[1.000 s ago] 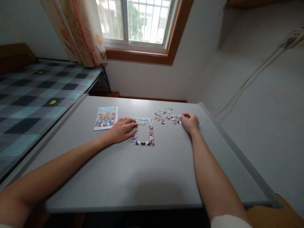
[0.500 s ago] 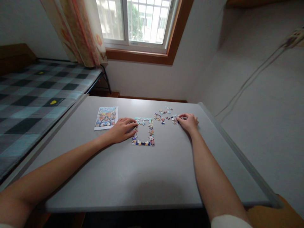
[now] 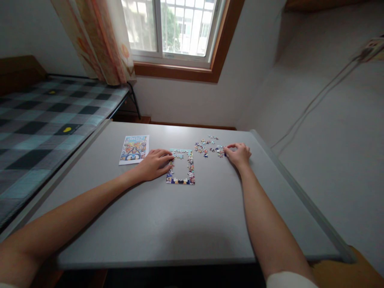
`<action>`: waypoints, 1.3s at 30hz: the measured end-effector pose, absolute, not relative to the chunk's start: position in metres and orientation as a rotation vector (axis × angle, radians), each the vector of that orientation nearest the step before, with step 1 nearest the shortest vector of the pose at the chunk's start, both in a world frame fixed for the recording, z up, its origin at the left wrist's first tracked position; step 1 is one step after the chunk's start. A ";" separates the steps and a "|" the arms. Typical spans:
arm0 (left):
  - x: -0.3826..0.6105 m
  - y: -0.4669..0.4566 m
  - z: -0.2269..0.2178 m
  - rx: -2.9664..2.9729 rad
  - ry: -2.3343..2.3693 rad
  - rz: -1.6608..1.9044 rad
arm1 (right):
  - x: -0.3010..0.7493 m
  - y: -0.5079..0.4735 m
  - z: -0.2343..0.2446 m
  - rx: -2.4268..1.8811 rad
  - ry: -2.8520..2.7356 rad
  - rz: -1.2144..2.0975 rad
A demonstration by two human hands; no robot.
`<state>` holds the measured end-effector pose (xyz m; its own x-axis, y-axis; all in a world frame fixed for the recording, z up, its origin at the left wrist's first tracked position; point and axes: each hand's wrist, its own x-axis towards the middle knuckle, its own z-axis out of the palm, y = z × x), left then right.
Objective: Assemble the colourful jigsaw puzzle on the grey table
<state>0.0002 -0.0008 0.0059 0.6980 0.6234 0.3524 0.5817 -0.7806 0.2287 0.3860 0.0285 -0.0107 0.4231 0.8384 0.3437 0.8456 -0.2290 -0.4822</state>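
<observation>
A partly assembled jigsaw puzzle (image 3: 181, 181) lies on the table as a rectangular border with a bare middle. My left hand (image 3: 154, 163) rests at its left side, fingers stretched out and their tips on the border pieces. To the right, loose jigsaw pieces (image 3: 205, 148) are scattered in a loose group. My right hand (image 3: 240, 154) is at the right end of that group, thumb and index finger pinched at a small jigsaw piece, which the fingertips partly hide. A printed reference picture (image 3: 134, 149) with a cartoon penguin lies just beyond my left hand.
The grey table (image 3: 168, 224) has a raised rim (image 3: 303, 192) along its right side. A bed with a checked cover (image 3: 60, 108) stands to the left. Ahead are a window (image 3: 174, 32) and a curtain (image 3: 102, 40). A cable (image 3: 312, 102) hangs along the right wall.
</observation>
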 end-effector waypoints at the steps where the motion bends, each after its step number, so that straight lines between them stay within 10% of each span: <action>1: 0.000 -0.001 0.006 2.803 0.999 0.639 | 0.387 0.029 -0.011 -2.078 -1.394 -0.018; 39: 0.000 -0.001 0.005 2.821 0.991 0.636 | 0.345 0.021 -0.008 -1.787 -1.993 -0.109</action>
<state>-0.0002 -0.0009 0.0048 0.7038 0.6148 0.3559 0.5798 -0.7867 0.2122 0.3450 0.0215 -0.0082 -0.0516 0.9221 0.3836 0.9584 0.1538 -0.2406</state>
